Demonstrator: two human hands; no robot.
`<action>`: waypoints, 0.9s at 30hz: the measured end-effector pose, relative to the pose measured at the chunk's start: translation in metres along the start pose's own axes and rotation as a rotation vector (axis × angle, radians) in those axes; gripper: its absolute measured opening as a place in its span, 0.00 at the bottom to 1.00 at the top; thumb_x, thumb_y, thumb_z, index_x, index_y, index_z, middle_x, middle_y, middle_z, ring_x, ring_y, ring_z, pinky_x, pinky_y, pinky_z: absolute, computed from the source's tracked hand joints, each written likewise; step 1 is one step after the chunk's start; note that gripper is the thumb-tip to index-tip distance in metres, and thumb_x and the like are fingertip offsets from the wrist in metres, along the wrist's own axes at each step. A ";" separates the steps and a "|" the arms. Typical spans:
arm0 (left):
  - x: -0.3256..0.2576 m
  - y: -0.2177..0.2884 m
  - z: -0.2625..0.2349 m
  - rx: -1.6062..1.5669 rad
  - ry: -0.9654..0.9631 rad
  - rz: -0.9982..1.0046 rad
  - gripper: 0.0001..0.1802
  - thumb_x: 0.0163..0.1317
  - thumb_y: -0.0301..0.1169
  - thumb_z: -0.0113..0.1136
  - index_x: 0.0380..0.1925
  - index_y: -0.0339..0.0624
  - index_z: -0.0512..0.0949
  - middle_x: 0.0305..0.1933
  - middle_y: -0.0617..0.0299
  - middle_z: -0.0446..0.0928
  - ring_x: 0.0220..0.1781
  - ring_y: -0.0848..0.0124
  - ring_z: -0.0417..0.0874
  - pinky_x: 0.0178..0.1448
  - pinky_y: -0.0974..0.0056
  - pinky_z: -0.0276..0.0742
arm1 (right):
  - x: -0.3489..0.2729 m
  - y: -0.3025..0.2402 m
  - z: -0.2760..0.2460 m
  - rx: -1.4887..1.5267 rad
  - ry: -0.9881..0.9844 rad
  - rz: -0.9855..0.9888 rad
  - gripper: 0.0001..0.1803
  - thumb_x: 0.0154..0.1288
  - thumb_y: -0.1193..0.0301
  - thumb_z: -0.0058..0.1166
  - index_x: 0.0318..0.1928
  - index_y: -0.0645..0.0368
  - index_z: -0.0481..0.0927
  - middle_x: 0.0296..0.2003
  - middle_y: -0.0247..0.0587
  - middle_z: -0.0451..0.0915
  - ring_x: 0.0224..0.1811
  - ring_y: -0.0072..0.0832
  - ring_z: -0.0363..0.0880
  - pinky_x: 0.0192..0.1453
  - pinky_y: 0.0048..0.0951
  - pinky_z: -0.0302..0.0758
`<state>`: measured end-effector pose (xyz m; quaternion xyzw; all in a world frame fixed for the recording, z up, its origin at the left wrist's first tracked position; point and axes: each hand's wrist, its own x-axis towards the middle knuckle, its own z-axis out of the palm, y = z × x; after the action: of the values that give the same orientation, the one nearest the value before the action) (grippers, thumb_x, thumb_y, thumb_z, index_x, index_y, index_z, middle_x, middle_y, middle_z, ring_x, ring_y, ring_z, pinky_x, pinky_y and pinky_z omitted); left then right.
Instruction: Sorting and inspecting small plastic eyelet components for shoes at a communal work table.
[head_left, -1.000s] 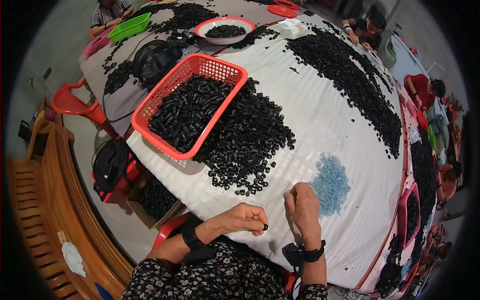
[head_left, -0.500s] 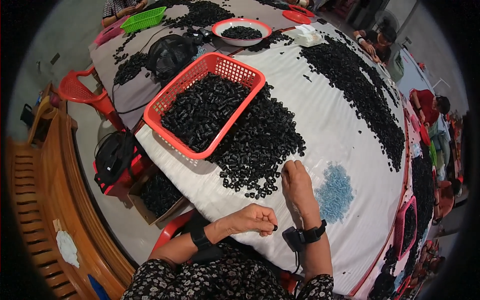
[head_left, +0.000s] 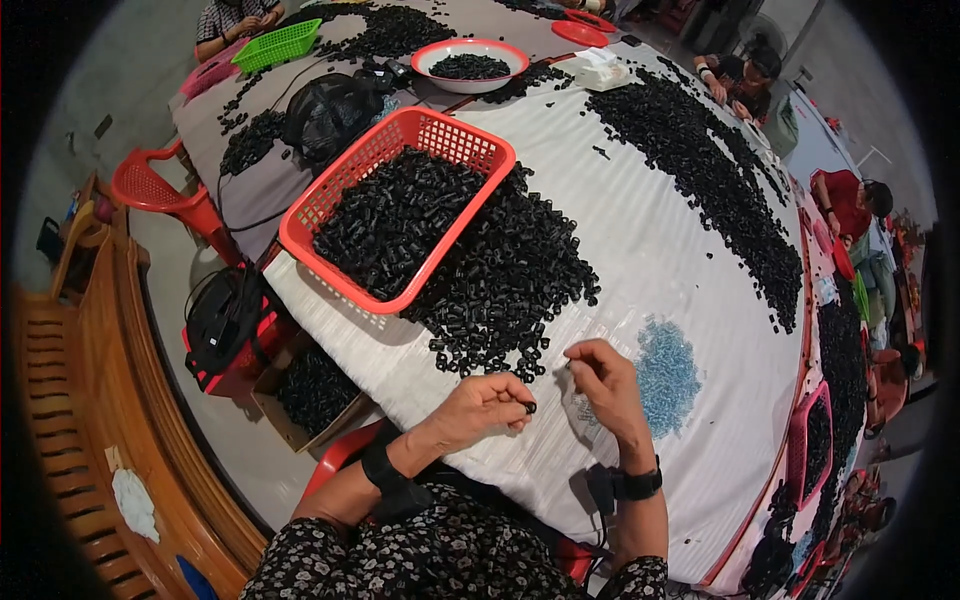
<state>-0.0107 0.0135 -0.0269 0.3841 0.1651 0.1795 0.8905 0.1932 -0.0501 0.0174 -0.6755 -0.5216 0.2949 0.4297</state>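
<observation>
The left hand [head_left: 480, 408] has drifted left of where it was, pinching a small black part [head_left: 529, 407] in its fingertips; the right hand [head_left: 603, 385], loosely curled and holding nothing visible, now sits closer beside it. Just right lies a blue parts heap [head_left: 668, 375]. Farther off, loose black parts [head_left: 505, 285] spread against a red basket [head_left: 400, 205] on the white table [head_left: 660, 230]
</observation>
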 end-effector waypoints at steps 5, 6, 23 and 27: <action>0.008 -0.001 0.004 0.018 0.075 0.045 0.07 0.63 0.23 0.54 0.40 0.32 0.74 0.33 0.60 0.78 0.33 0.75 0.78 0.41 0.69 0.77 | -0.025 -0.017 0.004 0.381 -0.102 0.181 0.06 0.65 0.75 0.50 0.41 0.63 0.74 0.27 0.28 0.73 0.25 0.15 0.71 0.30 0.17 0.70; 0.008 -0.002 0.005 0.044 0.091 0.035 0.07 0.63 0.24 0.54 0.40 0.33 0.74 0.33 0.60 0.78 0.34 0.76 0.78 0.41 0.69 0.77 | -0.028 -0.014 0.008 0.458 -0.111 0.178 0.06 0.65 0.75 0.50 0.41 0.63 0.74 0.27 0.28 0.73 0.25 0.15 0.71 0.30 0.17 0.70; 0.013 -0.008 0.015 0.252 0.134 0.052 0.06 0.64 0.25 0.55 0.37 0.32 0.74 0.31 0.59 0.79 0.32 0.77 0.79 0.39 0.72 0.77 | -0.042 -0.002 0.024 0.327 -0.097 0.190 0.03 0.64 0.76 0.48 0.37 0.63 0.71 0.24 0.29 0.70 0.26 0.12 0.65 0.29 0.16 0.64; 0.011 -0.010 0.018 0.441 0.187 0.064 0.05 0.64 0.25 0.55 0.35 0.32 0.74 0.30 0.60 0.79 0.31 0.79 0.78 0.36 0.74 0.75 | -0.043 0.002 0.024 0.238 -0.104 0.190 0.04 0.63 0.75 0.48 0.36 0.62 0.70 0.23 0.30 0.69 0.25 0.14 0.64 0.28 0.18 0.64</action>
<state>0.0087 0.0008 -0.0245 0.5560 0.2695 0.2020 0.7599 0.1618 -0.0850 0.0031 -0.6501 -0.4381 0.4284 0.4493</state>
